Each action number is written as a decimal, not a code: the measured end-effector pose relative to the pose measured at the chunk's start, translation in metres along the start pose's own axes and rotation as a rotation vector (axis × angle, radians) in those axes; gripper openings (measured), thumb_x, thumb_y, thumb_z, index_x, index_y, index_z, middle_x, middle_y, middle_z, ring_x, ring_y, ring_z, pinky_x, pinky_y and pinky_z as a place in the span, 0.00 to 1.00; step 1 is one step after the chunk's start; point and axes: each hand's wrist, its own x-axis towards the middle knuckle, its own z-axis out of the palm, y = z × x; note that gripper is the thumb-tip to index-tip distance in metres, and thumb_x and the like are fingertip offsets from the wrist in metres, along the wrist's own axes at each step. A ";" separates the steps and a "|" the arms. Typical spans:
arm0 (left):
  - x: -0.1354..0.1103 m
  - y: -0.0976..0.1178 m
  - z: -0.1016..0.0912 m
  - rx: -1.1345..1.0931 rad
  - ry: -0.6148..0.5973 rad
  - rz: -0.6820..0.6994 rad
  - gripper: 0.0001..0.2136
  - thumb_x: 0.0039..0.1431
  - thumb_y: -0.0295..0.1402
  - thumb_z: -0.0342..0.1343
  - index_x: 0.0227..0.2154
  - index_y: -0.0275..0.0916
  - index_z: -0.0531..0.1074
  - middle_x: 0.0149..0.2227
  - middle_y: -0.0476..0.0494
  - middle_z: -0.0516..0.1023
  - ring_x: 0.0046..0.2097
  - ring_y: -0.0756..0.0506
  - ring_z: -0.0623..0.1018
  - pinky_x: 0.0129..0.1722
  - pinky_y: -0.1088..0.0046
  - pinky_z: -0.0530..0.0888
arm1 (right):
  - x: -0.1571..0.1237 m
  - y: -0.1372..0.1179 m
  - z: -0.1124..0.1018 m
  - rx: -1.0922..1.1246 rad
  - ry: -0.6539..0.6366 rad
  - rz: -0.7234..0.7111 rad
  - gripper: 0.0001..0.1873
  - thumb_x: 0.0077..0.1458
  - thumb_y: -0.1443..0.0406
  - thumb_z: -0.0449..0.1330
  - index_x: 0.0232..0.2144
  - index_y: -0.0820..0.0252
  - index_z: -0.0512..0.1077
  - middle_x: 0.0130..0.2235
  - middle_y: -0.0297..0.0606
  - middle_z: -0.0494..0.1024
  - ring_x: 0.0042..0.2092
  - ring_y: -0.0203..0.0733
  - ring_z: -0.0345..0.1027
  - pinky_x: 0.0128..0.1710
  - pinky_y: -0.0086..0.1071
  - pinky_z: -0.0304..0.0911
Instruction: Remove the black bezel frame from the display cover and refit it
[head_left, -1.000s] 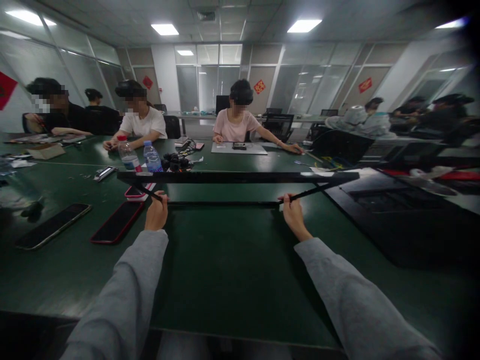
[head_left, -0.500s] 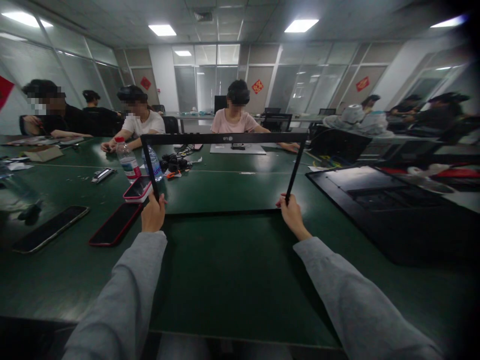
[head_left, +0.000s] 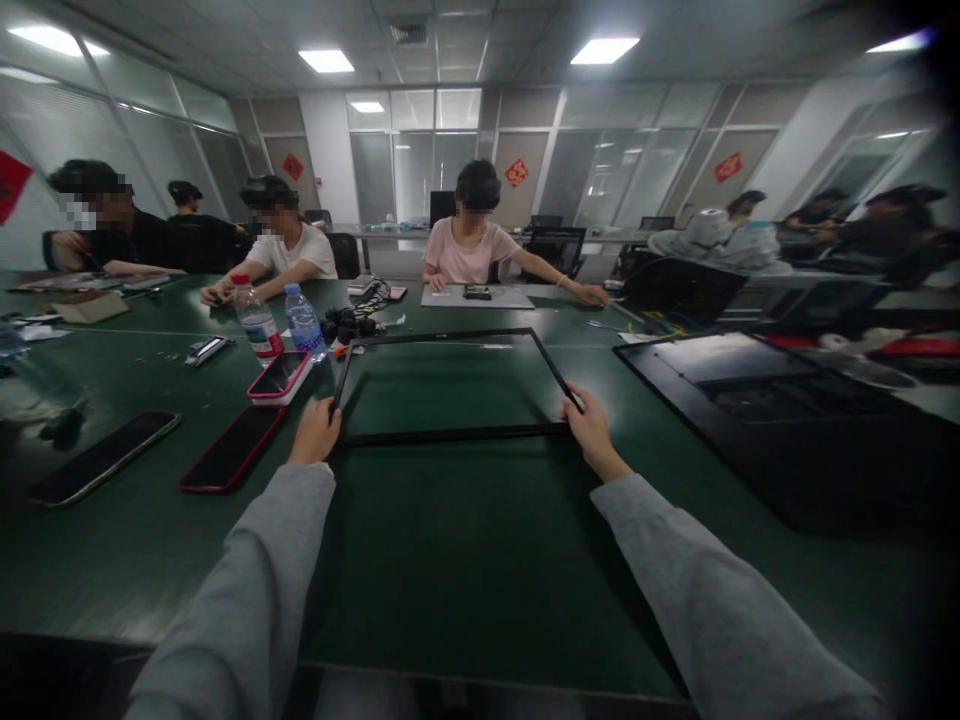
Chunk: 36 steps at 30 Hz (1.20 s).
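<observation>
A thin black rectangular frame (head_left: 457, 434), which looks like a laptop screen bezel, is held between my two hands over the green table. My left hand (head_left: 315, 432) is closed on its left side, near the lower corner. On the opposite side, my right hand (head_left: 590, 432) grips the right edge near the lower corner. The frame leans back, its far edge away from me and close to the tabletop. Through its opening the bare green surface shows. Whether the far edge touches the table I cannot tell.
Left of my hands lie a red-edged phone (head_left: 234, 448), a pink-cased phone (head_left: 280, 377) and another phone (head_left: 105, 458). Two bottles, one red-capped (head_left: 259, 325) and one blue-capped (head_left: 304, 322), stand behind. A large black panel (head_left: 750, 430) lies right. A co-worker (head_left: 469, 250) sits opposite.
The frame has tilted from nearly upright to almost flat, its top edge swinging down and away from me. Both hands keep their grip. The co-worker's arm opposite now shows fully.
</observation>
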 end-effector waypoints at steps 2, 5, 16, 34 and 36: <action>-0.001 -0.002 0.001 0.029 0.015 0.021 0.19 0.62 0.36 0.47 0.51 0.34 0.72 0.49 0.30 0.76 0.53 0.37 0.75 0.57 0.55 0.70 | -0.001 -0.001 0.000 0.012 0.003 0.002 0.33 0.52 0.52 0.56 0.57 0.63 0.68 0.26 0.32 0.71 0.29 0.40 0.66 0.32 0.35 0.63; -0.003 -0.002 -0.001 0.082 -0.027 0.008 0.20 0.63 0.37 0.47 0.52 0.33 0.73 0.50 0.29 0.75 0.53 0.35 0.73 0.57 0.55 0.69 | -0.001 -0.003 -0.001 0.022 0.007 0.034 0.33 0.52 0.52 0.57 0.56 0.63 0.69 0.25 0.32 0.71 0.29 0.40 0.66 0.31 0.35 0.63; -0.016 0.040 -0.018 0.027 -0.163 0.008 0.23 0.66 0.50 0.45 0.58 0.50 0.71 0.63 0.39 0.67 0.65 0.34 0.62 0.58 0.45 0.64 | 0.004 -0.011 -0.003 0.194 0.032 0.183 0.29 0.45 0.55 0.62 0.48 0.65 0.72 0.25 0.34 0.74 0.30 0.41 0.70 0.35 0.36 0.65; -0.029 0.072 -0.015 -0.107 -0.271 0.114 0.19 0.59 0.54 0.55 0.43 0.46 0.78 0.46 0.43 0.79 0.49 0.40 0.76 0.47 0.63 0.70 | 0.010 -0.036 -0.037 0.559 -0.011 0.190 0.24 0.52 0.49 0.59 0.45 0.58 0.73 0.31 0.39 0.81 0.40 0.46 0.76 0.38 0.37 0.70; -0.028 0.071 -0.011 -0.139 -0.229 0.050 0.19 0.59 0.53 0.56 0.43 0.46 0.78 0.43 0.42 0.79 0.45 0.41 0.77 0.45 0.64 0.71 | 0.011 -0.044 -0.044 0.541 -0.002 0.138 0.27 0.55 0.46 0.55 0.46 0.58 0.74 0.33 0.40 0.81 0.40 0.45 0.76 0.36 0.35 0.69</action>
